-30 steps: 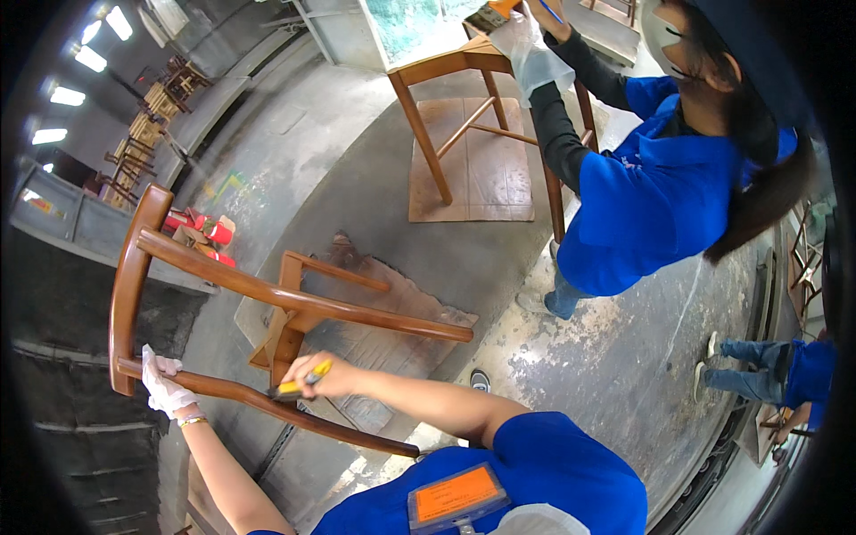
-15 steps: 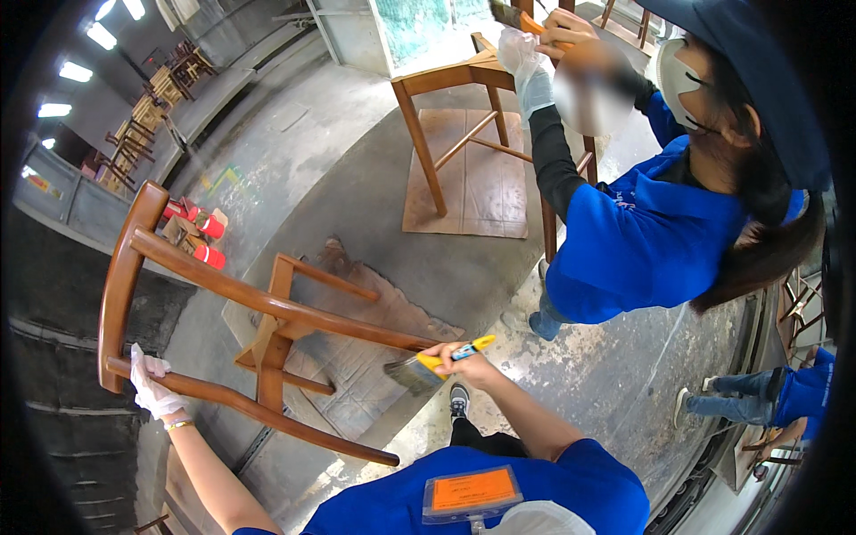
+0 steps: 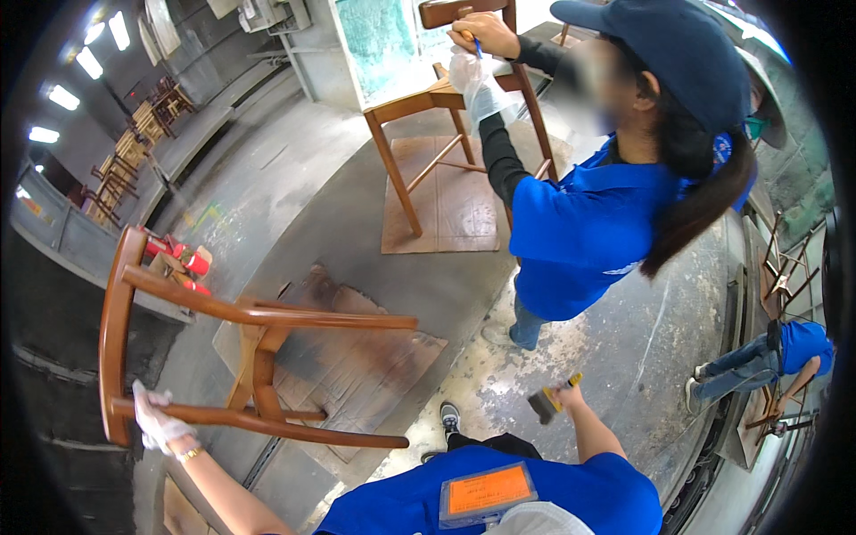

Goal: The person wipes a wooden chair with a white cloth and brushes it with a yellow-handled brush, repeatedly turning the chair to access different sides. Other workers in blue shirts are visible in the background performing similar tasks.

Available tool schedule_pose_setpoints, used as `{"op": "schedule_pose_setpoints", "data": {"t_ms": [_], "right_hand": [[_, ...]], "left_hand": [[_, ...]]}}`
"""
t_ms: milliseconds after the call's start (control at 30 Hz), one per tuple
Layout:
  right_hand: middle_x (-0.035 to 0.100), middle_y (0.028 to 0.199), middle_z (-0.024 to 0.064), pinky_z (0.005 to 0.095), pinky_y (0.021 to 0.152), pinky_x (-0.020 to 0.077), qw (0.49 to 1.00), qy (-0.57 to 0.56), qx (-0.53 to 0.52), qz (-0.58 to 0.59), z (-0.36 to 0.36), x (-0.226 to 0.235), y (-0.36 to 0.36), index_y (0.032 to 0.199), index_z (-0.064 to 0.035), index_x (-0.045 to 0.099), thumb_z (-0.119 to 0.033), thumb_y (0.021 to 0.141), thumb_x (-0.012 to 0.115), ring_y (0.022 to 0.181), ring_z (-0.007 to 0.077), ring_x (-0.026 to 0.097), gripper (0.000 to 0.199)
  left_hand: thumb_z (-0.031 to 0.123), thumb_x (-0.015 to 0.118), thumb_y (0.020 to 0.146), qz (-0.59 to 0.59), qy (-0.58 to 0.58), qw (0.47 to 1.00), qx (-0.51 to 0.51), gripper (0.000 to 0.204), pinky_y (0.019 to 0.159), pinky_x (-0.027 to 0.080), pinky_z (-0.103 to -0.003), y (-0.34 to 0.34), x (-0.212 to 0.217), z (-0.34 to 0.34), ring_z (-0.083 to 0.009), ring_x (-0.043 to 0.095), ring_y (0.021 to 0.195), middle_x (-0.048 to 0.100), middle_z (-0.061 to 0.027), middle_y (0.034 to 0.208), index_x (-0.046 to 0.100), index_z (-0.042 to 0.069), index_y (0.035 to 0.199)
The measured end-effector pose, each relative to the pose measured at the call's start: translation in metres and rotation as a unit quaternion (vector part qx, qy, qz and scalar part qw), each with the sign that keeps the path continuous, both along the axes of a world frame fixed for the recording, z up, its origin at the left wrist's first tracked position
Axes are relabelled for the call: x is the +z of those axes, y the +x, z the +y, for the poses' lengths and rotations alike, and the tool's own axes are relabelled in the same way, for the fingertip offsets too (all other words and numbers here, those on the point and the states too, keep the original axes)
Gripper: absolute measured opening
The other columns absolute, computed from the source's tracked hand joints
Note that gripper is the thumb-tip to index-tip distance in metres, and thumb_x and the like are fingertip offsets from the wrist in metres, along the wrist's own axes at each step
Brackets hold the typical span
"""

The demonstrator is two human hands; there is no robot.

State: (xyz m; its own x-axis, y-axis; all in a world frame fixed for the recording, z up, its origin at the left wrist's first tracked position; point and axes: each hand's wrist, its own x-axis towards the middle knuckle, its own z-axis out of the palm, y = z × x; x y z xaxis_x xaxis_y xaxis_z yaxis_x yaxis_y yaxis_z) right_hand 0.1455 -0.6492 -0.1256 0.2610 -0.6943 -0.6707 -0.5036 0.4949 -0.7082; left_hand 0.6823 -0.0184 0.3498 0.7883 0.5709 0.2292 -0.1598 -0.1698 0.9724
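Chair frame [image 3: 241, 357], reddish-brown wood, hangs tipped on its side at the lower left of the head view, its legs pointing to the right over a stained sheet of cardboard [image 3: 357, 357] on the concrete floor [image 3: 294, 187]. The left hand [image 3: 159, 422], in a white glove, is closed around the lower rail near the frame's curved left end, so the whole frame stretches away to the right of that grip. The left forearm rises from the bottom edge and slants up and leftward to the rail, wrist slightly bent.

The right hand [image 3: 563, 392] is well apart from the chair, out to the right over the paint-spattered floor. Its fingers are wrapped around the yellow handle of a brush [image 3: 546, 403], whose dark head points left and down. The right arm is stretched away from the body, elbow nearly straight, in a blue sleeve.

Behind, another person in a blue shirt and dark cap stands at a second wooden chair [image 3: 446, 98], which rests on a brown board [image 3: 446, 201]. That person's gloved hand [image 3: 477, 80] lies on this chair while the bare hand [image 3: 486, 31] holds a thin tool above it. Red cans [image 3: 183, 259] sit just beyond the held frame.
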Motion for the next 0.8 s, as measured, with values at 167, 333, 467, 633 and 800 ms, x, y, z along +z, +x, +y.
{"op": "schedule_pose_setpoints", "data": {"t_ms": [167, 333, 467, 633, 800], "right_hand": [[0.061, 0.079, 0.0036, 0.0413, 0.062, 0.0563, 0.986, -0.035, -0.055, 0.151, 0.011, -0.003, -0.133, 0.093, -0.006, 0.057, 0.017, 0.078, 0.066, 0.069, 0.0223, 0.066, 0.029], [0.067, 0.077, 0.0073, 0.0412, 0.065, 0.0586, 0.985, -0.015, -0.025, 0.167, 0.043, 0.032, -0.175, 0.088, -0.0061, 0.058, 0.016, 0.073, 0.071, 0.07, 0.0234, 0.069, 0.03], [0.068, 0.074, 0.0059, 0.0429, 0.067, 0.0578, 0.992, -0.025, -0.08, 0.091, 0.071, 0.047, -0.159, 0.074, -0.0085, 0.059, 0.024, 0.06, 0.069, 0.073, 0.0254, 0.07, 0.037], [0.068, 0.077, 0.0076, 0.0422, 0.073, 0.0596, 0.994, -0.042, 0.014, 0.098, 0.083, 0.021, -0.156, 0.076, -0.0063, 0.058, 0.023, 0.063, 0.068, 0.079, 0.0256, 0.071, 0.034], [0.078, 0.089, 0.0094, 0.0404, 0.079, 0.0603, 0.962, -0.121, 0.108, 0.222, 0.062, -0.054, -0.145, 0.092, -0.0078, 0.076, -0.017, 0.078, 0.078, 0.087, 0.0284, 0.076, 0.017]], "left_hand": [[0.046, 0.089, 0.087, 0.02, 0.012, 0.977, 0.213, 0.048, 0.077, 0.055, -0.038, -0.074, -0.011, -0.063, -0.0203, 0.063, 0.068, 0.065, -0.0071, 0.066, 0.073, 0.002, 0.076], [0.059, 0.079, 0.093, 0.185, 0.131, 0.956, 0.189, 0.065, 0.09, 0.058, -0.038, -0.068, -0.037, -0.141, -0.0218, 0.077, 0.099, 0.082, -0.0159, 0.097, 0.08, -0.006, 0.098], [0.042, 0.079, 0.099, 0.087, 0.033, 0.996, 0.0, 0.049, 0.089, 0.056, -0.04, -0.035, -0.095, -0.199, -0.0232, 0.071, 0.095, 0.077, -0.0139, 0.115, 0.071, -0.003, 0.118], [0.033, 0.084, 0.095, -0.035, 0.083, 0.996, 0.006, 0.032, 0.082, 0.055, -0.039, -0.013, -0.123, -0.249, -0.0216, 0.067, 0.08, 0.074, -0.0061, 0.089, 0.074, 0.004, 0.102], [0.045, 0.078, 0.093, 0.124, 0.432, 0.887, -0.104, 0.043, 0.092, 0.057, -0.048, 0.016, -0.091, -0.283, -0.0361, 0.074, 0.101, 0.079, -0.0115, 0.108, 0.074, 0.013, 0.122]]}}
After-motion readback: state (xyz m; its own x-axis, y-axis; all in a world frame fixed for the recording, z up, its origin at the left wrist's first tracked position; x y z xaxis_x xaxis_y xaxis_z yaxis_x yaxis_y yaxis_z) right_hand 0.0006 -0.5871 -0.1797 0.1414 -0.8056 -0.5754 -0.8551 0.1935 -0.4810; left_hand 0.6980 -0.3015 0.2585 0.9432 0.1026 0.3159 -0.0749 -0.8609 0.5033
